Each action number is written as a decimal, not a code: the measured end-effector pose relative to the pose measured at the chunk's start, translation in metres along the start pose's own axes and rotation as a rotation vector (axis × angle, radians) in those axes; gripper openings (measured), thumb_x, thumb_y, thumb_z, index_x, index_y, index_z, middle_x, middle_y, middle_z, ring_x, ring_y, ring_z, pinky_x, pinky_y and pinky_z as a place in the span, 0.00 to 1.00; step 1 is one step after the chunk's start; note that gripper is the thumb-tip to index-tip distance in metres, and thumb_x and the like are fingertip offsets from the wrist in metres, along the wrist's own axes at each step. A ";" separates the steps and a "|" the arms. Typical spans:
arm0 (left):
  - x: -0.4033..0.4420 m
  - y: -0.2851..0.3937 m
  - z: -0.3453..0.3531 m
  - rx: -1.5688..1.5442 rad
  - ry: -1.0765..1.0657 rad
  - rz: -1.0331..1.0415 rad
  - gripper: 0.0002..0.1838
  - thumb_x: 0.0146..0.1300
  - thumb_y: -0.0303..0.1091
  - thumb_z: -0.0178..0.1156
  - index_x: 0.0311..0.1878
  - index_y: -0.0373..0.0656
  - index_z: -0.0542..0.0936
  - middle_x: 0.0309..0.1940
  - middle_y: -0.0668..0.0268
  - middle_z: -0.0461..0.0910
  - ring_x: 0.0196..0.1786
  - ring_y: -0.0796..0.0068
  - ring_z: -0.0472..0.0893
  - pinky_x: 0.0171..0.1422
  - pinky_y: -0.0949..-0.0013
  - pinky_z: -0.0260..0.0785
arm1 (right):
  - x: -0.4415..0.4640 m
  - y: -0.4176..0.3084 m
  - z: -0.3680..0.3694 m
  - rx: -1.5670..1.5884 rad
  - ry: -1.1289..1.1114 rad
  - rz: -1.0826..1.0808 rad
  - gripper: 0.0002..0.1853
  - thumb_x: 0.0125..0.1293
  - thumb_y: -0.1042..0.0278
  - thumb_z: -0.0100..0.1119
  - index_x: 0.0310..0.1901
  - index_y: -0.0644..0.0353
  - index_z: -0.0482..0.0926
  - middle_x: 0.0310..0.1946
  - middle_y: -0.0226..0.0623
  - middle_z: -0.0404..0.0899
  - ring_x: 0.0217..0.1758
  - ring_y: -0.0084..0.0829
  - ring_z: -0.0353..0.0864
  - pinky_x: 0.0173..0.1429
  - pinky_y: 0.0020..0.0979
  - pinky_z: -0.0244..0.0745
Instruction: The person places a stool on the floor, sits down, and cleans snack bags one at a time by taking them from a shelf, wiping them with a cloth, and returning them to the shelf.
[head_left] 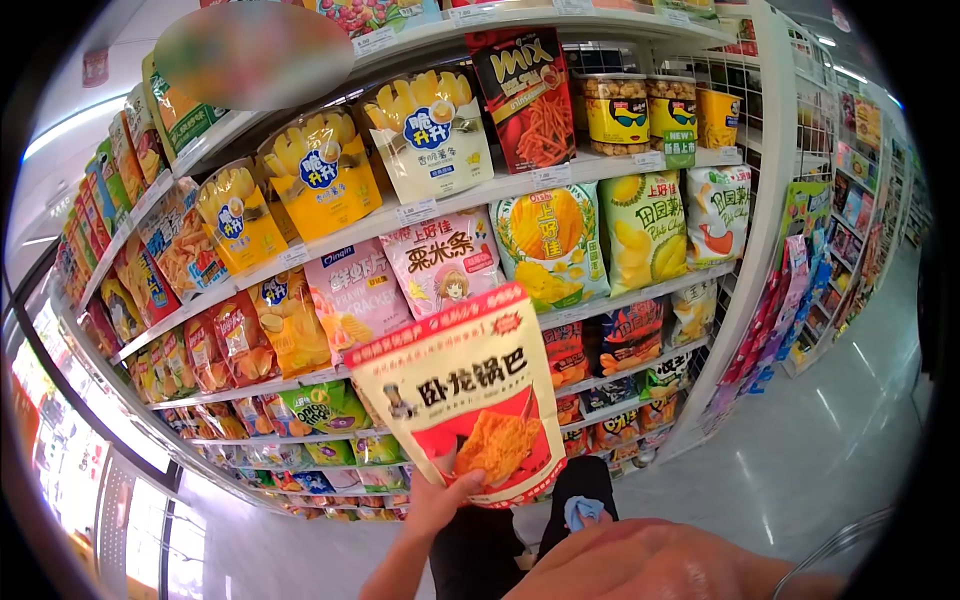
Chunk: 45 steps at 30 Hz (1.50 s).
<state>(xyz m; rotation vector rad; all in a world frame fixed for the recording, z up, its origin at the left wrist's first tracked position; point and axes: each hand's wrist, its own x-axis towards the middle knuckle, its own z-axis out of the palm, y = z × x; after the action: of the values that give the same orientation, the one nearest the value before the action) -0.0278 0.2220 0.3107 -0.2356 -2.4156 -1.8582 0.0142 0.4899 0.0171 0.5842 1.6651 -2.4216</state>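
Note:
My left hand [440, 503] grips the lower left corner of a cream and red snack bag [465, 390], thumb across its front. The bag is tilted, its printed front with a picture of crispy rice crust facing me. Low in the view, close to the camera, is my right hand [650, 560], blurred and mostly seen from the back. A crumpled light blue cloth [583, 512] shows at its fingers, which are largely hidden. Behind the snack bag stand shelves [400, 217] of packaged snacks, partly covered by it.
Yellow fry pouches [320, 175], a red box [522, 100] and lidded tubs [615, 112] line the upper shelf. Chip bags [645, 230] stand on the shelf below. A white shelf end [735, 260] borders the aisle floor [800, 440] at right. My dark-clothed legs [465, 555] show below.

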 end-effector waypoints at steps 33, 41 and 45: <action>0.397 0.456 -0.039 0.240 0.407 1.013 0.27 0.63 0.44 0.74 0.61 0.41 0.79 0.47 0.61 0.86 0.44 0.74 0.86 0.46 0.68 0.82 | 0.040 0.034 -0.024 0.063 0.018 0.087 0.13 0.76 0.59 0.59 0.52 0.59 0.78 0.30 0.45 0.86 0.24 0.36 0.85 0.27 0.38 0.82; 0.420 0.453 -0.040 0.331 0.292 0.998 0.25 0.60 0.49 0.76 0.44 0.35 0.83 0.34 0.63 0.87 0.36 0.75 0.87 0.40 0.69 0.82 | 0.045 0.036 -0.019 0.075 0.010 0.057 0.13 0.76 0.58 0.59 0.52 0.59 0.79 0.29 0.44 0.86 0.23 0.35 0.84 0.26 0.37 0.81; 0.387 0.452 -0.029 0.182 0.211 0.937 0.30 0.60 0.36 0.75 0.62 0.35 0.76 0.50 0.56 0.83 0.47 0.70 0.85 0.47 0.66 0.80 | 0.039 0.034 -0.011 0.068 -0.012 0.039 0.14 0.76 0.58 0.59 0.52 0.59 0.79 0.30 0.42 0.86 0.25 0.34 0.84 0.28 0.36 0.81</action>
<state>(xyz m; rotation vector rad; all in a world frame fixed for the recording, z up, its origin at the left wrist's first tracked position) -0.3316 0.3345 0.8103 -0.9071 -1.8010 -1.1553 -0.0076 0.4914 -0.0310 0.6051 1.5575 -2.4568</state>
